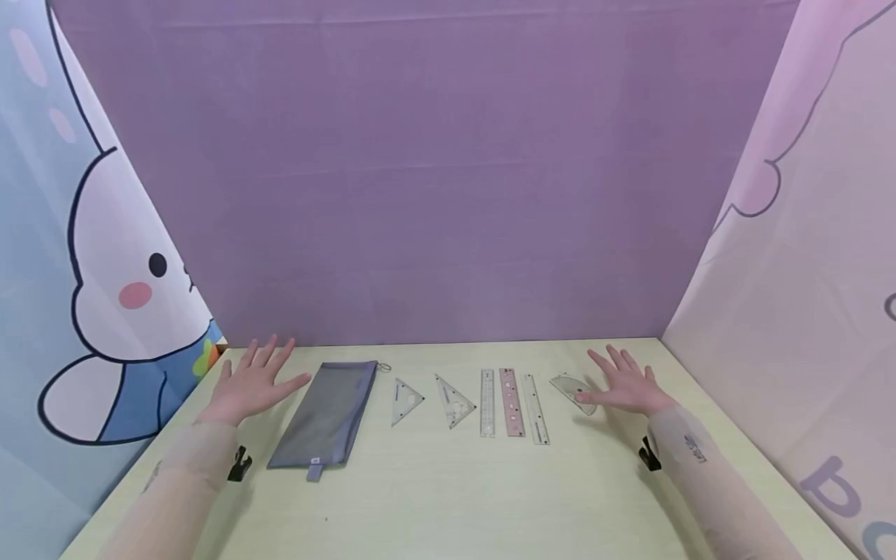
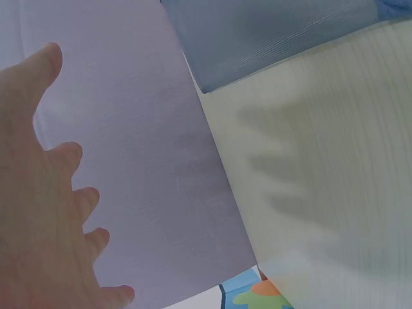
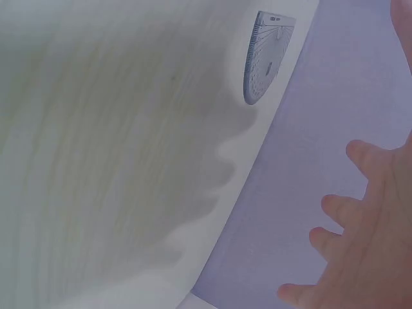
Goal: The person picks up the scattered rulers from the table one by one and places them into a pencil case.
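Observation:
My left hand (image 1: 252,385) hovers over the table's left side with its fingers spread, holding nothing. Nearest to it lies a flat grey-purple mesh pouch (image 1: 322,420), its corner also visible in the left wrist view. On the right, my right hand (image 1: 626,385) is spread above the table and empty. Its thumb overlaps a clear protractor (image 1: 570,386) in the head view; the right wrist view shows the protractor (image 3: 269,58) lying on the table, apart from the fingers. Between pouch and protractor lie two clear set squares, a smaller one (image 1: 406,403) and a larger one (image 1: 455,402).
Right of the set squares stand three rulers in a row: a clear one (image 1: 488,403), a pink one (image 1: 512,402) and a narrow clear one (image 1: 536,410). A purple cloth (image 1: 448,171) rises behind the pale table (image 1: 448,505). Printed cloths hang at both sides.

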Tool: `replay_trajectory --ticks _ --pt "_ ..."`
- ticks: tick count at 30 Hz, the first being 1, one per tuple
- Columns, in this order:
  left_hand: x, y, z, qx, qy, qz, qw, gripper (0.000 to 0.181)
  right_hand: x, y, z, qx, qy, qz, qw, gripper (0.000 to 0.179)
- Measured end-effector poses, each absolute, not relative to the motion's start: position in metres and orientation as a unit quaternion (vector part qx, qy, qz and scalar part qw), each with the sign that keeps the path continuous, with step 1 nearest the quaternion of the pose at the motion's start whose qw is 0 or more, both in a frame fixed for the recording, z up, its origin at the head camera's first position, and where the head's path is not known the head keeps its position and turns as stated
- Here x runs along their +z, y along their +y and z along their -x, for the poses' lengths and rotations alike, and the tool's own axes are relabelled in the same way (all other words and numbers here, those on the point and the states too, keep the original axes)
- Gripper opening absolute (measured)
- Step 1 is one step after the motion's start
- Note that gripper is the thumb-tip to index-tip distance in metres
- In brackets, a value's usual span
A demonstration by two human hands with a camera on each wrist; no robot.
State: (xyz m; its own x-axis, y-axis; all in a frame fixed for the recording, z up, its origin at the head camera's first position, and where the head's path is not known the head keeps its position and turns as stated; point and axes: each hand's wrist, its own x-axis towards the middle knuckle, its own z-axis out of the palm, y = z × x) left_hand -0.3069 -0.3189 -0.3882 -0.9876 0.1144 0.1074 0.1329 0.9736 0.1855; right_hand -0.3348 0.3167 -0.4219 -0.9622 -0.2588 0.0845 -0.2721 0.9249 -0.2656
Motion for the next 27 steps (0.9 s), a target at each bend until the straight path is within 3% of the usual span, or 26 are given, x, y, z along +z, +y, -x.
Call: replay_trajectory --ticks 14,27 --pt "-0.387 -0.316 0.308 -0.115 -0.990 0.069 0.040 0.091 -0.426 0.310 0.336 0.146 -0.979 -0.140 0.017 0.100" --pt "-0.408 -0.293 0.301 -0.133 -0.986 0.090 0.045 0.088 -0.425 0.273 0.336 0.183 -0.967 -0.177 0.008 0.103"
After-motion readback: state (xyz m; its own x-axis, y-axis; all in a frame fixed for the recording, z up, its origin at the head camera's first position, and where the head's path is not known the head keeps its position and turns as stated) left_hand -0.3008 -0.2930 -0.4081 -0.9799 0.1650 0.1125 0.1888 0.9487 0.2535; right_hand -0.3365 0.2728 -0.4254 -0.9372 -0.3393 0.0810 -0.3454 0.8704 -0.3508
